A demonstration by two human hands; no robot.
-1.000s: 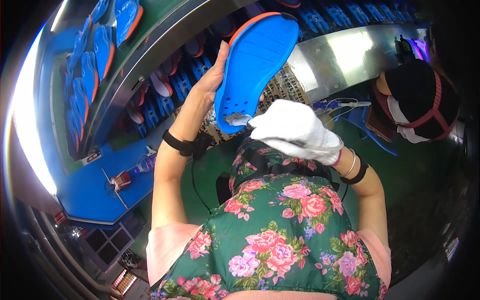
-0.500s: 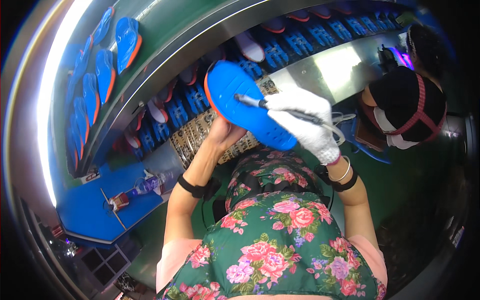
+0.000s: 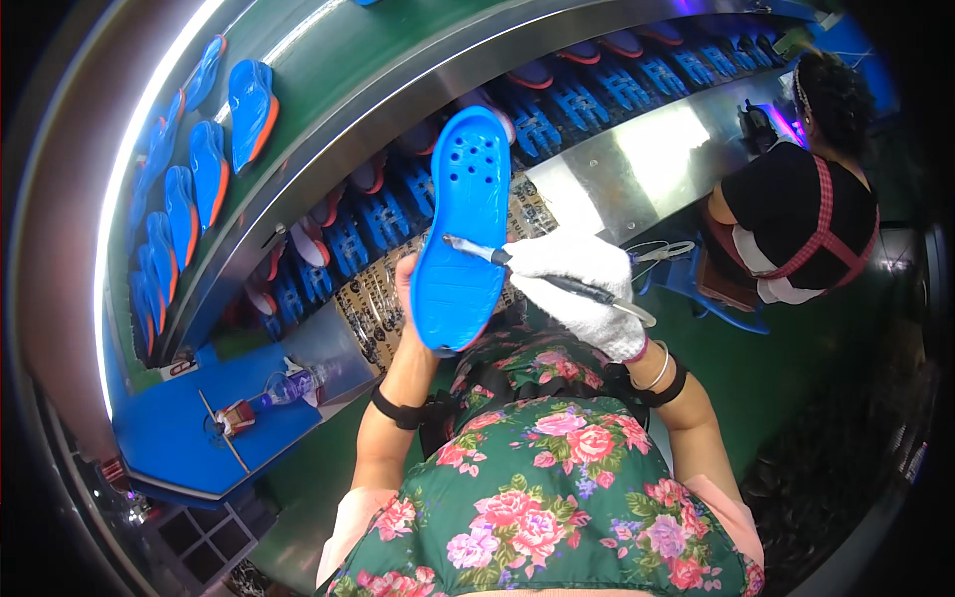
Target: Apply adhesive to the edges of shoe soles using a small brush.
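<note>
Sole: blue, held up before the person, its holed end far and its broad end near; it faces up toward the head.
Left hand: bare, gripping the sole from its left edge and underneath, most of the fingers hidden behind it.
Right hand: in a white glove, closed around the brush as one holds a pen.
Brush tip: lies across the middle of the sole's face and appears to touch it, well short of the holes.
Belt: green, far left, bearing a row of blue soles with orange edges.
Rack: beyond the hands, with blue holders and some shoes.
Carton: brown, taped, partly hidden behind the sole and left forearm.
Table: blue, on the left, a purplish bottle lying at its right side.
Co-worker: on the far right, in a black top with red straps, turned away.
</note>
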